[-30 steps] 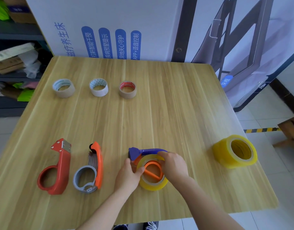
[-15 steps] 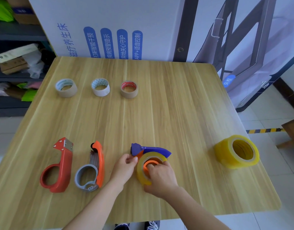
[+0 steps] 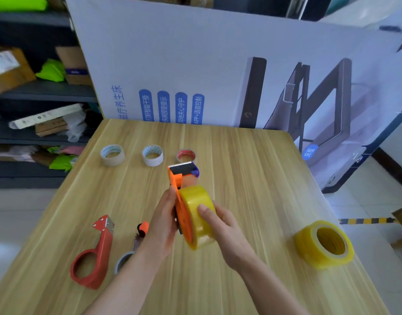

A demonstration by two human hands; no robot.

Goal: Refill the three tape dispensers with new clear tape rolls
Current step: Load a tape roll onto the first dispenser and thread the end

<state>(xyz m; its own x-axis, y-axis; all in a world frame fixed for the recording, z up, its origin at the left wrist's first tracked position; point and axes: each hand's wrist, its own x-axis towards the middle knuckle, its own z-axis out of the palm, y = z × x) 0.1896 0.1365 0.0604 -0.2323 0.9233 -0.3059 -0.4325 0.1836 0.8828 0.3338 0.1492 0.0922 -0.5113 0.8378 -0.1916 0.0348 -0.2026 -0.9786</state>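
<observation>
Above the pale wooden worktop (image 3: 252,169), right of the red plastic dispenser (image 3: 97,251), our left hand (image 3: 161,223) clamps the orange-and-purple dispenser (image 3: 176,178) steady so our right hand (image 3: 222,226), gripping the yellowish clear tape roll (image 3: 196,210), can seat it.

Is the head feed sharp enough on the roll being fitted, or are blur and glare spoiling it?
Head view: the yellow tape roll and orange dispenser are readable, edges slightly soft; head view: a bright patch washes out the floor at lower left; head view: wide-angle bowing curves the table edges.
</observation>
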